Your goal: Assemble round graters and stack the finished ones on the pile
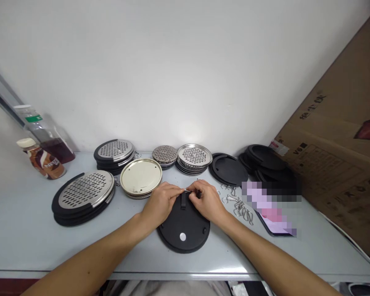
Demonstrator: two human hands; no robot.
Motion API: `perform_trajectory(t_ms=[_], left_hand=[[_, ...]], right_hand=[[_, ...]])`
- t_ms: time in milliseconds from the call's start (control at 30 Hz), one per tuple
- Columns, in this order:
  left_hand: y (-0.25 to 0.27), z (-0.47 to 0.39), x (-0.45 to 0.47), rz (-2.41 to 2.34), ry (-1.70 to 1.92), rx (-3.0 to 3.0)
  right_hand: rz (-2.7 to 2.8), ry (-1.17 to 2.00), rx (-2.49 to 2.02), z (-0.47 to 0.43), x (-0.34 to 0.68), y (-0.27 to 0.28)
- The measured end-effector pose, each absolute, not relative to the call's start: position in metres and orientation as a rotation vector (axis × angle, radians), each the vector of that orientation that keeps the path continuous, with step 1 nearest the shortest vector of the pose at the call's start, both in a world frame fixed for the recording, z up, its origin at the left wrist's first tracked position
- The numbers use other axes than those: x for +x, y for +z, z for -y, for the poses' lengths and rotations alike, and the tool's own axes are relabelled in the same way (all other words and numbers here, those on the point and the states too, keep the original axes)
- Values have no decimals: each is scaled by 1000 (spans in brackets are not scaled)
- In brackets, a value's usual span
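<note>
Black disc (195, 234) flat on the table (135, 246) — left hand (163, 203) and right hand (206, 200) pinch a small metal piece (188, 190) at its far-edge strap (183, 202) — we judge fastening in hand, next calling for steady fingertips.

Covering much of the far rim of black disc (183, 226) with left hand (162, 201) and right hand (208, 199), pinching a metal bit (187, 190) too small to identify. Cutting off cardboard box (336, 164) at right edge, both forearms (265, 255) at bottom. Losing phone (276, 228) detail under pixel blocks.
</note>
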State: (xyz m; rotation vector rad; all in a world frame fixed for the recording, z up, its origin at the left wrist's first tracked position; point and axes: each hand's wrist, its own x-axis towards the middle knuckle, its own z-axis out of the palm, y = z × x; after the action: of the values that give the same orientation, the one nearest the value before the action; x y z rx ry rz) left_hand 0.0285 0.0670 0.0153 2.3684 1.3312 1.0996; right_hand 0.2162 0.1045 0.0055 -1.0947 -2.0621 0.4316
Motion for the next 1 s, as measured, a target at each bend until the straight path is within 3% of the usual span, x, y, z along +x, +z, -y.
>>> perform_trajectory(t_ms=[267, 533, 833, 1000], left_hand=[[30, -59, 23, -1309, 1078, 2345], [42, -39, 25, -1142, 560, 2476], [39, -37, 18, -1173, 394, 2536], [44, -33, 22, -1241, 491, 2566]], right_hand=[[1855, 884, -1150, -120, 227, 11], [1243, 1534, -1240, -126, 240, 32], [1007, 1704, -1223, -127, 243, 38], [1008, 1729, -1130, -129, 245, 37]])
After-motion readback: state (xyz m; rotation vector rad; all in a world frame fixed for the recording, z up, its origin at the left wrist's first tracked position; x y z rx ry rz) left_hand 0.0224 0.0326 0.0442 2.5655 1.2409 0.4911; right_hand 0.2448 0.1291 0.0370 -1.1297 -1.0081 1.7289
